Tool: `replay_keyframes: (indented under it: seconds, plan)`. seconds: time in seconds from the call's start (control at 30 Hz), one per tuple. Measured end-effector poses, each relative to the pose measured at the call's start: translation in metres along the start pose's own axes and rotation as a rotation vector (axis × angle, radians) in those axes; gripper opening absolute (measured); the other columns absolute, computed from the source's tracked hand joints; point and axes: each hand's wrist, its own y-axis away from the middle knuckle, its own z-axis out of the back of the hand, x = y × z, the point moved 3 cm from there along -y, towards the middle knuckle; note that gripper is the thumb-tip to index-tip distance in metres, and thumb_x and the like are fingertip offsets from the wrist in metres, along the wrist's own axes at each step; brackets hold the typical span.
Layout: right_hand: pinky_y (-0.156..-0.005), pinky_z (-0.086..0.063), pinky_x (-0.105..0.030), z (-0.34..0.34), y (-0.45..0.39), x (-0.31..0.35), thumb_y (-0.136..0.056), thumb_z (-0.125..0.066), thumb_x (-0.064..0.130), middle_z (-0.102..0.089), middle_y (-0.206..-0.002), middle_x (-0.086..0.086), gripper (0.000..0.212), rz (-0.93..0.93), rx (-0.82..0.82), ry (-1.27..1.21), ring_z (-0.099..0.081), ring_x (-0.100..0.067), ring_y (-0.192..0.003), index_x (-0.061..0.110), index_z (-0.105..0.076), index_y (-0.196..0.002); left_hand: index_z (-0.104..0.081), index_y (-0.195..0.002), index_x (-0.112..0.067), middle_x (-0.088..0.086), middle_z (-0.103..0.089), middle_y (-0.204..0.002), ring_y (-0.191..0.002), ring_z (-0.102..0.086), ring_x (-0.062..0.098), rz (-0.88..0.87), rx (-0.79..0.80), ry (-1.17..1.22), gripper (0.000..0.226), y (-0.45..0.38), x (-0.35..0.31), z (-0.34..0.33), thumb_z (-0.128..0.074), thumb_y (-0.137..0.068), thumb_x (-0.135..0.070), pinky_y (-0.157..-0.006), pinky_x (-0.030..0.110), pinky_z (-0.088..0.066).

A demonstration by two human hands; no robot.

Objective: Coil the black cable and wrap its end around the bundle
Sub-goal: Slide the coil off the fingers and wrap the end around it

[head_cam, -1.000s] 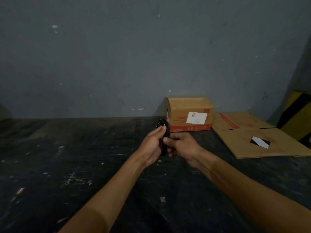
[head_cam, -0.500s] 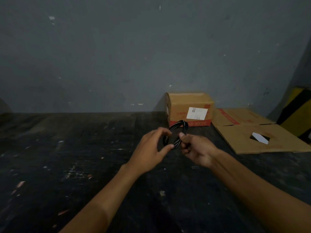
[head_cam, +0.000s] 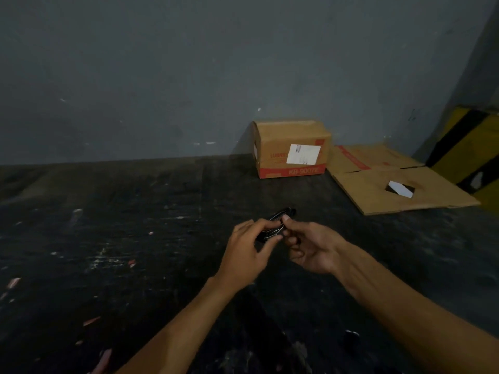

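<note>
The black cable (head_cam: 278, 215) is a small coiled bundle with pale glints on its strands, held low over the dark floor between both hands. My left hand (head_cam: 247, 249) pinches the bundle's near end with thumb and fingers. My right hand (head_cam: 310, 244) grips its right side between thumb and forefinger, the other fingers curled under. The fingers cover most of the coil; only its far end sticks out above them. I cannot make out the cable's loose end.
A closed cardboard box (head_cam: 291, 148) with a white label stands against the grey wall. A flattened carton (head_cam: 391, 182) lies to its right. A yellow and black striped object (head_cam: 469, 147) fills the right corner. The dark floor (head_cam: 108, 238) is speckled with debris.
Both hands have lowered the coil toward the floor. The bundle went from upright, to an open loop, to a flatter squeezed shape between the fingers. The camera has tilted.
</note>
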Motion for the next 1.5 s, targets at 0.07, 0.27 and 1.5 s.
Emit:
replay_keyframes:
  seconds: [0.07, 0.27, 1.5]
  plan:
    - [-0.050, -0.024, -0.022, 0.009, -0.001, -0.011, -0.085, -0.069, 0.025, -0.056, -0.063, 0.002, 0.015, -0.043, 0.008, -0.029, -0.043, -0.007, -0.048, 0.013, -0.063, -0.078, -0.066, -0.102, -0.027, -0.021, -0.068, -0.097, -0.094, -0.063, -0.003, 0.079, 0.012, 0.132, 0.014, 0.011, 0.003, -0.012, -0.067, -0.088, -0.026, -0.083, 0.015, -0.047]
    - [-0.045, -0.027, -0.020, 0.041, -0.002, -0.033, -0.083, -0.070, 0.028, -0.057, -0.068, 0.001, 0.018, -0.087, 0.034, 0.009, -0.045, -0.007, -0.053, 0.013, -0.065, -0.090, -0.067, -0.094, -0.036, -0.021, -0.071, -0.095, -0.092, -0.065, -0.006, 0.240, 0.102, 0.253, 0.017, 0.022, 0.006, -0.034, -0.069, -0.088, -0.021, -0.077, 0.007, -0.046]
    - [-0.076, -0.053, -0.027, 0.155, -0.030, -0.114, -0.078, -0.068, 0.019, -0.070, -0.105, -0.010, 0.017, -0.016, -0.347, 1.371, -0.067, -0.021, -0.094, 0.014, -0.068, -0.094, -0.070, -0.097, -0.004, 0.005, -0.073, -0.070, -0.063, -0.067, 0.012, 0.977, 0.068, 0.777, 0.009, 0.050, 0.043, -0.052, -0.065, -0.089, -0.004, -0.063, 0.024, -0.057]
